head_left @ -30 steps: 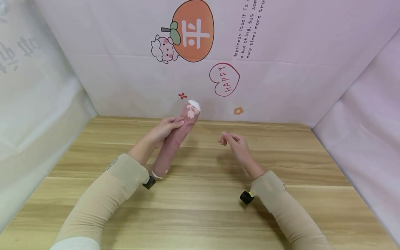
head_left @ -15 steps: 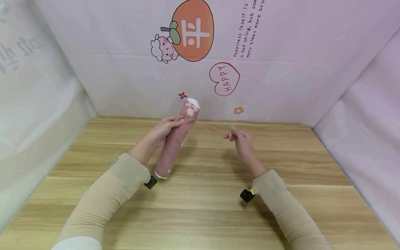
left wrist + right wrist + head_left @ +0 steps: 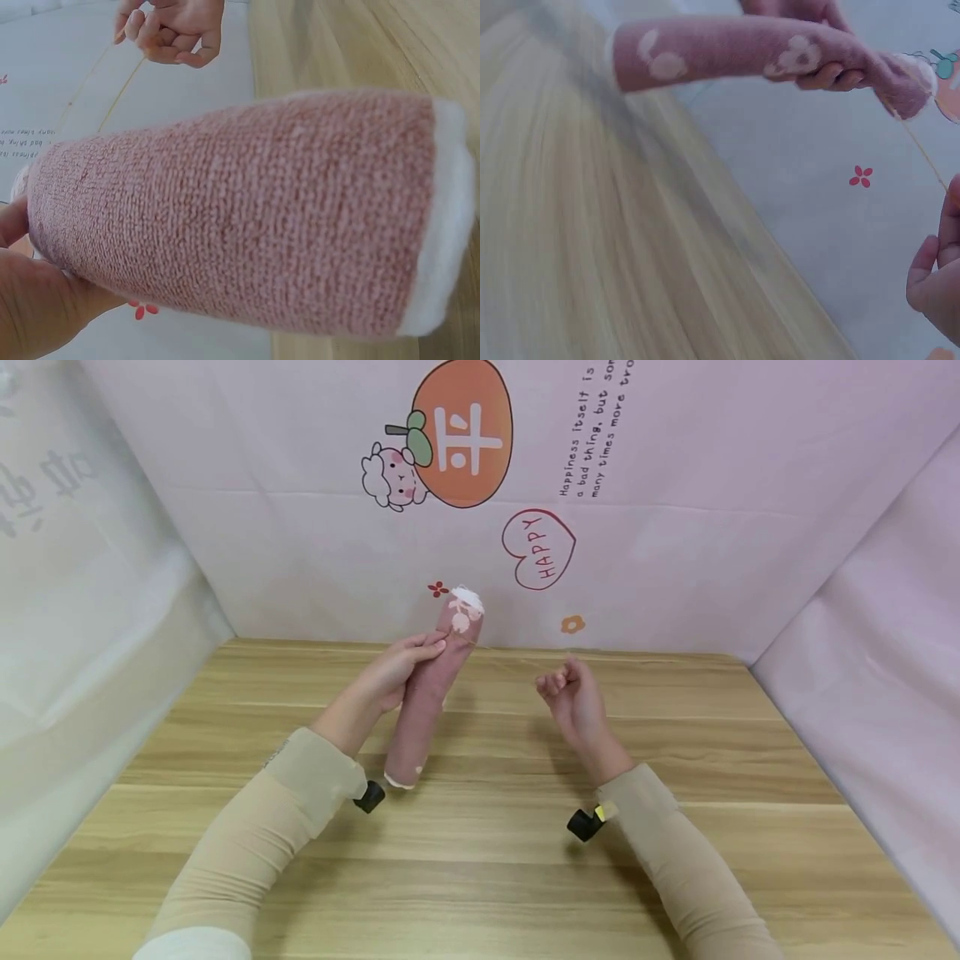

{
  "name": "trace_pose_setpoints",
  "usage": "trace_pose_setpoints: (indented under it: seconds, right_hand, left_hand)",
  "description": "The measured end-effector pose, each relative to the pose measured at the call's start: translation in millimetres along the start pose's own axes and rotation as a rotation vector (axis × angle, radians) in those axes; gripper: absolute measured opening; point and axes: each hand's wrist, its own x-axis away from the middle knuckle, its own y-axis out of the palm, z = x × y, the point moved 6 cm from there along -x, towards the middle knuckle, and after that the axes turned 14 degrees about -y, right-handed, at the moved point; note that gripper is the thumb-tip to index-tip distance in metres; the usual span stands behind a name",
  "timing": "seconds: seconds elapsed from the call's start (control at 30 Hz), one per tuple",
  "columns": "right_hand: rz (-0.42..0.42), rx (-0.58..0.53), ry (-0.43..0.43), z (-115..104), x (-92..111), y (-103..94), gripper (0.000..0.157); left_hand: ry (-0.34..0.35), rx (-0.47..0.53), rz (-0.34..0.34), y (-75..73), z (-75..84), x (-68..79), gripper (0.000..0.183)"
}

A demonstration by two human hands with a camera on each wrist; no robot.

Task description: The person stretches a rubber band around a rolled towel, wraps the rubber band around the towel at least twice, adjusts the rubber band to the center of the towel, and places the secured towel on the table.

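A rolled pink towel with pale floral patterns and white ends is held aloft, slanting, in my left hand. The thumb lies on the near side of the roll, and in the right wrist view fingers curl round the other side. A thin yellowish rubber band loops round the towel close to its upper end. My right hand, off to the right, has that band hooked on its curled fingers. Two taut strands stretch from towel to hand in the left wrist view.
Below both hands is a wood-grain table. A white printed cloth rises behind its back edge, and more white cloth hangs on both sides. Each wrist carries a small black camera.
My right hand has moved slightly right and up and turned, with the band still stretched. The towel has tipped more upright, its lower end shifting right, with my left hand keeping its grip.
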Motion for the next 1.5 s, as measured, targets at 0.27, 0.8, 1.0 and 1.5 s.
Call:
trace_pose_setpoints:
  seconds: [0.27,0.8,1.0,1.5]
  right_hand:
    - [0.162,-0.410,0.120,4,1,-0.4,0.058]
    - [0.515,-0.871,0.164,20,1,10.2,0.033]
    - [0.574,-0.899,0.161,23,1,17.5,0.034]
    - [0.578,-0.859,0.113,15,-4,25.2,0.083]
  left_hand:
    - [0.003,0.050,-0.003,3.8,-1.8,-1.1,0.053]
    - [0.002,0.095,-0.022,6.7,-4.8,-9.0,0.055]
    - [0.010,0.065,-0.021,9.6,-3.5,-8.0,0.052]
    - [0.070,-0.196,-0.110,18.5,3.4,-0.7,0.045]
